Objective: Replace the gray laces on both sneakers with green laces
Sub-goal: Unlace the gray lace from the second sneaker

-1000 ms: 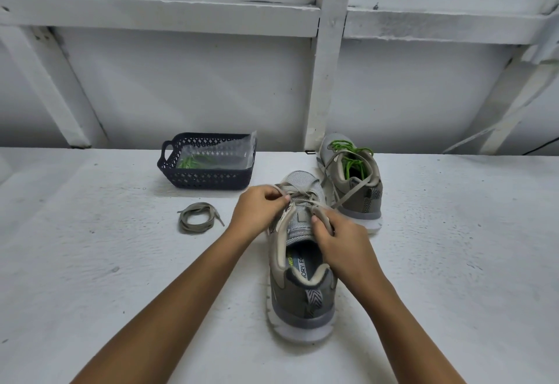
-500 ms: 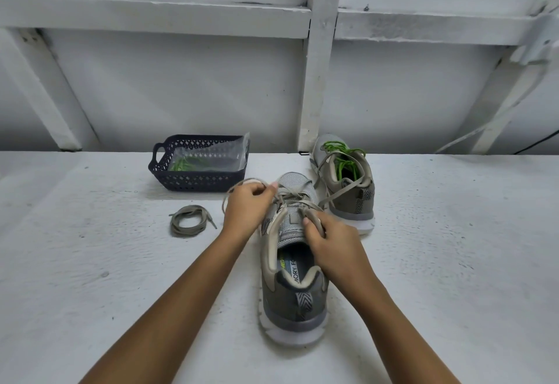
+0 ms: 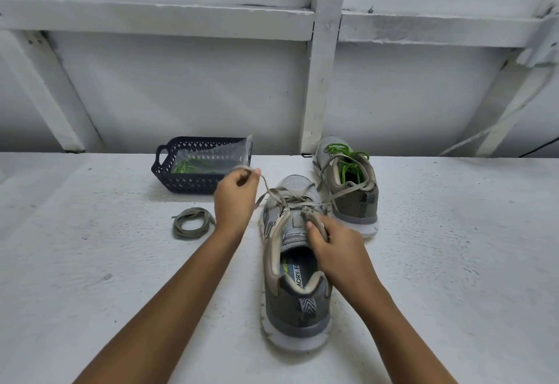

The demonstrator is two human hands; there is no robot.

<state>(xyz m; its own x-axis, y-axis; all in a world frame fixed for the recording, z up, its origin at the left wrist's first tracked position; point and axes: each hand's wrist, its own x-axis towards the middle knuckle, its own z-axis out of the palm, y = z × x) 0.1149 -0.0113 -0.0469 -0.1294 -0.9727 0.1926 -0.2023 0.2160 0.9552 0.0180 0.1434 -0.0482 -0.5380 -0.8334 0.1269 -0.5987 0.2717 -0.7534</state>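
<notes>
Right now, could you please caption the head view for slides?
Unlacing the near sneaker: left hand pinches the gray lace, right hand grips the upper.

Wide bare table (image 3: pixel 453 247) either side — basket (image 3: pixel 187 185) and coiled lace (image 3: pixel 190 226) crowd my left hand (image 3: pixel 236 199), the far sneaker (image 3: pixel 354 202) my right hand (image 3: pixel 335 247).

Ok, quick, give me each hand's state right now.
Left hand: pinching the gray lace of the near sneaker.
Right hand: gripping that sneaker's eyelet edge.
</notes>
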